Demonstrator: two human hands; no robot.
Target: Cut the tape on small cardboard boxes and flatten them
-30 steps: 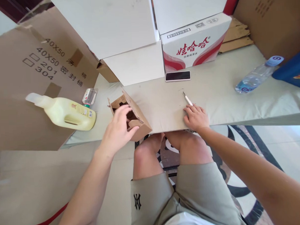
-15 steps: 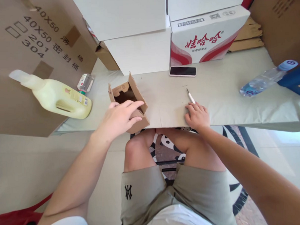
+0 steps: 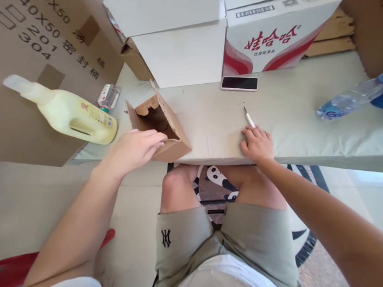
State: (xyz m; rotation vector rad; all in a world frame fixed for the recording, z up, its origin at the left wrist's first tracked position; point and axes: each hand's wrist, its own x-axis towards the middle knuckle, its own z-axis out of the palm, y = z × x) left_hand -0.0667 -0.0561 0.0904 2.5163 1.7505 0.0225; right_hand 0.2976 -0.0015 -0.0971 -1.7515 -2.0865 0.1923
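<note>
Grey-green shorts (image 3: 188,244), small NY logo on the leg. Left hand (image 3: 133,147) at the table's (image 3: 304,127) near edge, fingers bent over the near wall of a small box (image 3: 170,125), gripping it. The box is brown corrugated card, lying tilted, long axis near-right to far-left, open mouth facing up and far-left, ragged flap raised. Right hand (image 3: 257,143) open, palm flat on the cloth-covered near edge; a thin white-handled knife (image 3: 249,117) at its fingertips, blade pointing away. Phone (image 3: 239,83) flat, screen dark, mid-table. Yellow plastic jug (image 3: 74,118) on its side at the left edge, a small clear bottle (image 3: 107,97) behind it. Water bottle (image 3: 350,100) lying at the right. Far edge: plain white carton (image 3: 182,56), white-and-red carton (image 3: 278,36) reading 娃哈哈, and left, a big brown carton (image 3: 34,48) marked 40X50, 201, 304.
</note>
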